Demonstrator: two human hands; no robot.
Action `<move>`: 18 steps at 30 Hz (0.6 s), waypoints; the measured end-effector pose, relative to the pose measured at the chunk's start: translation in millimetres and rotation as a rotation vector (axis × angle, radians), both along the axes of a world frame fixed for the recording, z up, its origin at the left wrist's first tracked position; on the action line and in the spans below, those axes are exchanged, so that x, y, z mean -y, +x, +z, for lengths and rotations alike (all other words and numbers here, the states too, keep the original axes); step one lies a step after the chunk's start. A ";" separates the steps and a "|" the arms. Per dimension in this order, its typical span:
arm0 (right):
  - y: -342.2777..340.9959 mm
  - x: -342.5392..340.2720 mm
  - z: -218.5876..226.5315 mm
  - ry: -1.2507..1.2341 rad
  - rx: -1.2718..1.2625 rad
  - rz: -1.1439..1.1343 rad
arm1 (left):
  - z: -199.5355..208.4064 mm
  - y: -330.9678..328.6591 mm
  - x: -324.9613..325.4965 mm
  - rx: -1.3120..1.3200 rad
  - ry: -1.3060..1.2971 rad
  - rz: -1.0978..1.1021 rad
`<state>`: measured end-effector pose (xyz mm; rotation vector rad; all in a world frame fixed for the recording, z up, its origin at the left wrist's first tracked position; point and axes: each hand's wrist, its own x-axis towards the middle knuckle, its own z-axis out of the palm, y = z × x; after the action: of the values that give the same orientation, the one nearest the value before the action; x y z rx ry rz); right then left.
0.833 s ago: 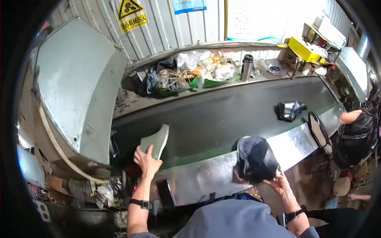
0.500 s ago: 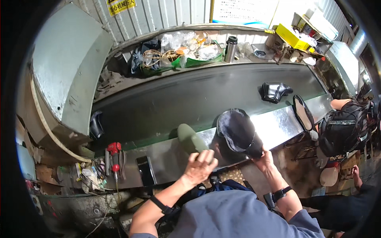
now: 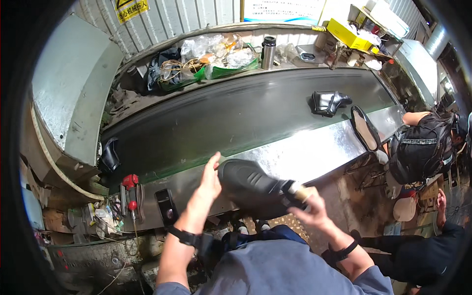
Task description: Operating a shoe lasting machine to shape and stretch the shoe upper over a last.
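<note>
A black boot [image 3: 250,184] is tilted in front of me with its dark sole turned up. My right hand [image 3: 312,209] grips its heel end, where a blurred tan and pale part shows by the fingers. At the toe is my left hand [image 3: 210,182], open, with fingers stretched out; it touches or nearly touches the boot. Between that hand and the boot peeks a small greenish tip [image 3: 223,159], mostly hidden. A long metal ledge [image 3: 300,155] runs behind the boot.
Beyond the ledge, a dark belt [image 3: 196,123] carries a black ankle boot [image 3: 329,103] and another black boot [image 3: 110,155]. A shoe with a tan inside [image 3: 365,129] lies on the ledge. Left are a phone [image 3: 166,205] and red tool [image 3: 130,189]. Another person [image 3: 427,147] works at right.
The boot has been turned from opening up to sole up and moved left. My left hand has left the olive-green piece and risen to the boot's toe. The view has shifted slightly.
</note>
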<state>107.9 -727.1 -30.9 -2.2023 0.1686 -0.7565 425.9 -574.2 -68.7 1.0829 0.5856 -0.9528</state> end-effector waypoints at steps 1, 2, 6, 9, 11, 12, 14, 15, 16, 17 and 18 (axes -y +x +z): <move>-6.7 -13.1 -21.9 -0.009 0.005 0.044 | -7.5 7.7 -2.7 0.182 -0.018 -0.178; -1.9 -23.3 -41.3 -0.117 0.060 0.063 | -18.7 13.9 -2.5 0.364 -0.034 -0.356; 17.1 -47.7 -97.3 0.307 0.035 -0.078 | -50.9 40.9 7.2 0.625 0.393 -0.374; 55.3 -48.6 -109.3 0.484 0.025 -0.029 | -71.8 48.6 16.7 0.796 0.568 -0.263; 64.5 -52.6 -123.9 0.744 0.016 -0.004 | -68.6 40.0 30.0 0.931 0.736 -0.273; 66.4 -51.4 -126.0 0.623 0.057 -0.013 | -70.4 38.0 30.5 0.931 0.736 -0.288; 66.1 -50.7 -137.4 0.692 0.060 0.012 | -72.1 35.1 31.1 0.974 0.777 -0.227; 63.0 -52.8 -140.6 0.761 0.062 0.057 | -76.2 36.7 27.8 0.974 0.792 -0.214; 64.0 -51.2 -130.8 0.770 0.062 0.059 | -82.6 41.2 18.6 0.994 0.751 -0.215; 60.5 -45.3 -119.7 0.721 -0.091 0.099 | -89.1 41.3 6.4 0.938 0.768 -0.249; 52.9 -37.8 -111.1 0.667 -0.242 0.127 | -92.6 37.8 0.8 0.883 0.776 -0.293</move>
<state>160.8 -689.3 -141.9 -1.6356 0.3442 -0.2939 463.6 -575.1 -161.4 2.1582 0.0269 -0.3753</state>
